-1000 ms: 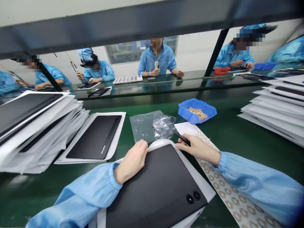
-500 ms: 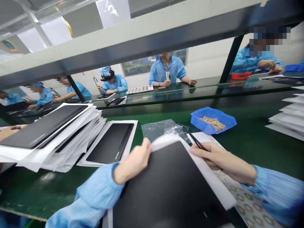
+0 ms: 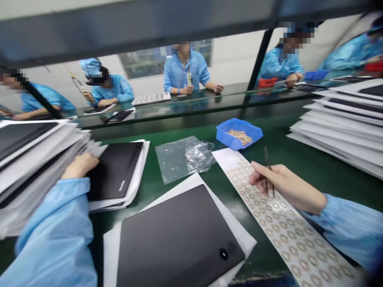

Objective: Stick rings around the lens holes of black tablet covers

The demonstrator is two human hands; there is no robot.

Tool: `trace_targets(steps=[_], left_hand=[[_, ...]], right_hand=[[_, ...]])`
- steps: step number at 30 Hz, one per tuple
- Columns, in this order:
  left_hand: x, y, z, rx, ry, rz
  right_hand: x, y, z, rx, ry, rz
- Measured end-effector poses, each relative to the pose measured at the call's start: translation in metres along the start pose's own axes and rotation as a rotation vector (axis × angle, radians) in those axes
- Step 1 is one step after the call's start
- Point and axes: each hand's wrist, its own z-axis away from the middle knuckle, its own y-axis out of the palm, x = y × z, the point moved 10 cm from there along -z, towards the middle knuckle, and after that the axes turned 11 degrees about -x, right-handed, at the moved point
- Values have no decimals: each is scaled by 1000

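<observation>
A black tablet (image 3: 176, 235) lies back side up on a white sheet in front of me, its camera lenses near the lower right corner. My left hand (image 3: 80, 164) is at the left edge of a second black tablet (image 3: 115, 171), its fingers curled closed on that edge and partly hidden. White sheets lie under this tablet too. In my right hand (image 3: 277, 181) is a pair of dark tweezers (image 3: 266, 157), pointing up. The hand hovers over or rests on a long sheet of ring-shaped stickers (image 3: 275, 227); which, I cannot tell.
A blue bin (image 3: 223, 137) of small tan pieces stands behind the sticker sheet, beside clear plastic bags (image 3: 173, 157). Tall stacks of sheets with tablets between rise at left (image 3: 38, 155) and right (image 3: 338, 127). Co-workers in blue sit across the bench beneath a grey overhead beam (image 3: 134, 32).
My left hand has let go of the front tablet and moved left to the second one. The front tablet now lies down on its sheet. My right hand has left that sheet, still holding the tweezers.
</observation>
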Motion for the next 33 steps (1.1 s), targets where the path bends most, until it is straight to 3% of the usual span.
trace_targets(steps=[2,4,5,6,10,12,14,17,20,33], left_hand=[[4,0,-3,59,-86,-90],[-32,-13,-3,50,-26,-95],[-70,-24,2,5,108,-47],[-125,-37,16,-46,356,80],[-313,-58,110,78,912,441],[-381,-55,149,116,1081,559],[-423,-41,167,120,1125,613],[-448,-17,175,111,1126,658],[-450,-6,177,100,1121,687],[-449,-9,176,122,1108,708]], right_hand=[[-3,-19,-4,-106,28,-9],[-10,-33,-11,-187,86,-37],[-12,-37,-15,-220,107,-60],[-14,-40,-19,-244,109,-89],[-15,-35,-43,-282,1,-162],[-19,-32,-56,-312,-58,-143],[-24,-34,-68,-370,-120,-112],[-26,-42,-84,-459,-215,-61],[-24,-49,-95,-512,-285,-14],[-26,-53,-101,-573,-288,73]])
